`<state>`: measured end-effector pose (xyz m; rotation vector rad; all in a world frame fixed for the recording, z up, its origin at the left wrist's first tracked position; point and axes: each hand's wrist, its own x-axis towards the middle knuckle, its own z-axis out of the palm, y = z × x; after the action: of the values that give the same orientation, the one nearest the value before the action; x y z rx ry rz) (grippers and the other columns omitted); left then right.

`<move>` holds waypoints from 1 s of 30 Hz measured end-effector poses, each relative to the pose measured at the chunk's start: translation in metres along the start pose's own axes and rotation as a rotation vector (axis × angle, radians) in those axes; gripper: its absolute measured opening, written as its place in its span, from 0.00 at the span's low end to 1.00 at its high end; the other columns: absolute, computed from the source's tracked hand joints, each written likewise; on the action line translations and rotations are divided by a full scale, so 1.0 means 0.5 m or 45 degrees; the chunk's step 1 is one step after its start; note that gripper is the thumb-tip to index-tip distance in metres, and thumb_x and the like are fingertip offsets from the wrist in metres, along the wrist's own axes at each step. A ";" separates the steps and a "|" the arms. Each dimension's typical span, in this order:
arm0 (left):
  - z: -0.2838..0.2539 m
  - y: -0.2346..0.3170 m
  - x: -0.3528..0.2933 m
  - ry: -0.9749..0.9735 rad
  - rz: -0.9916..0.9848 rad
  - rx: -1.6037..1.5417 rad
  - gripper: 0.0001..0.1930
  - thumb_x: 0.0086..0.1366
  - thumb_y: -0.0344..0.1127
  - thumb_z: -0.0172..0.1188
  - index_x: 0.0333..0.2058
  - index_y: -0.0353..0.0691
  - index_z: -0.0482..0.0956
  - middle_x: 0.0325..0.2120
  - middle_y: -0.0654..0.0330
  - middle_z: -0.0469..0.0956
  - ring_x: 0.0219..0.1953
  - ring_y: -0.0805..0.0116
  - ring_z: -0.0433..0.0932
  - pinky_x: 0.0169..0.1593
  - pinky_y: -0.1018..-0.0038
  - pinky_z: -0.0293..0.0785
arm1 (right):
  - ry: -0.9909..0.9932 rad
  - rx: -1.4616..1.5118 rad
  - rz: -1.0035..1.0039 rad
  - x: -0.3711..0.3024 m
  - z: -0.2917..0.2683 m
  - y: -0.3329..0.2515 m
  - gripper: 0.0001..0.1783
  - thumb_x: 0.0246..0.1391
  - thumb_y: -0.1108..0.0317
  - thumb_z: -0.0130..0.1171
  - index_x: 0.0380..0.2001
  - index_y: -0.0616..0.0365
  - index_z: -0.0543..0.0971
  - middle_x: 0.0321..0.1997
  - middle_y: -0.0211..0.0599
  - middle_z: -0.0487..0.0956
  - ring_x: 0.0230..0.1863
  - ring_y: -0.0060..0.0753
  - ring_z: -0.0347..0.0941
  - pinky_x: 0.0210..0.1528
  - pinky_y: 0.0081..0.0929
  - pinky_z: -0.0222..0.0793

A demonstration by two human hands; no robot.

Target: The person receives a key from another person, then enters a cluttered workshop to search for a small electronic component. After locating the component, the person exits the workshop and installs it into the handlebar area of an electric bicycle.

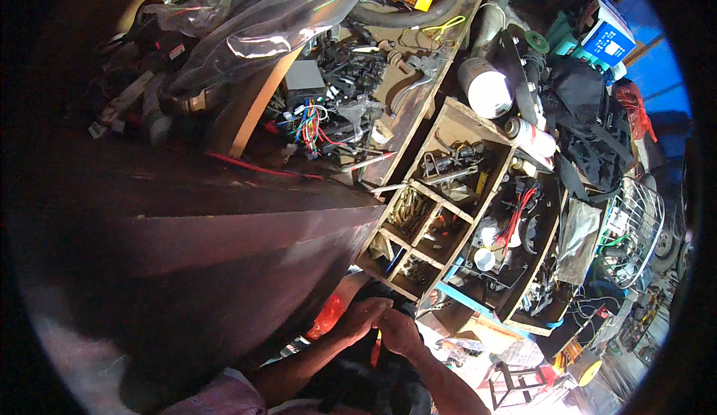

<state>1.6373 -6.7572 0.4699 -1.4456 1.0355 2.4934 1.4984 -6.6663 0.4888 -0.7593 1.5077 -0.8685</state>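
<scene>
Cluttered workbench (467, 10), blue box (606, 40), print illegible, left hand (364, 318) meeting right hand (399, 332), cannot tell whether fingers (382, 304) grip

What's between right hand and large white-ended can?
A divided wooden tray with loose parts lies between the right hand and the can, in the head view.

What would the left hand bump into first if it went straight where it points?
The left hand would probably meet the bare right hand first, then perhaps the brown wooden divided box; depth is unclear.
</scene>
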 end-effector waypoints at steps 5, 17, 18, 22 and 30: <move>-0.011 0.021 -0.009 0.228 0.072 0.109 0.21 0.70 0.45 0.53 0.54 0.38 0.72 0.47 0.58 0.78 0.47 0.69 0.78 0.49 0.72 0.71 | 0.327 0.045 -0.072 0.067 -0.132 0.112 0.10 0.64 0.71 0.47 0.44 0.59 0.76 0.32 0.34 0.81 0.32 0.30 0.75 0.37 0.29 0.72; 0.033 0.061 0.053 0.091 0.366 0.547 0.17 0.70 0.37 0.54 0.53 0.33 0.72 0.47 0.51 0.77 0.50 0.64 0.77 0.55 0.69 0.72 | 1.053 0.064 -0.055 0.117 -0.525 0.120 0.18 0.65 0.57 0.48 0.39 0.62 0.78 0.30 0.33 0.76 0.29 0.23 0.69 0.33 0.26 0.67; 0.043 0.068 0.060 0.133 0.323 0.563 0.15 0.70 0.36 0.55 0.51 0.34 0.74 0.46 0.53 0.78 0.49 0.65 0.78 0.54 0.70 0.73 | 1.030 -0.016 -0.163 0.136 -0.539 0.146 0.19 0.65 0.57 0.47 0.40 0.62 0.78 0.28 0.35 0.75 0.27 0.25 0.68 0.31 0.28 0.65; 0.086 0.128 0.075 0.136 0.348 0.692 0.14 0.68 0.37 0.58 0.48 0.34 0.76 0.44 0.57 0.80 0.48 0.69 0.78 0.54 0.72 0.73 | 1.088 0.274 0.029 0.229 -0.564 0.119 0.17 0.63 0.57 0.49 0.39 0.62 0.77 0.27 0.29 0.74 0.28 0.20 0.65 0.29 0.26 0.62; 0.175 0.303 0.137 0.008 0.752 0.897 0.15 0.68 0.35 0.58 0.51 0.36 0.74 0.42 0.55 0.80 0.45 0.68 0.79 0.47 0.71 0.75 | 1.504 -0.276 -0.162 0.462 -0.545 0.150 0.23 0.64 0.53 0.46 0.41 0.66 0.76 0.35 0.55 0.79 0.36 0.58 0.74 0.42 0.41 0.69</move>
<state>1.4765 -6.8395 0.5217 -1.0153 2.2973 2.0079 1.2031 -6.7971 0.3188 -0.4802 2.6347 -1.3755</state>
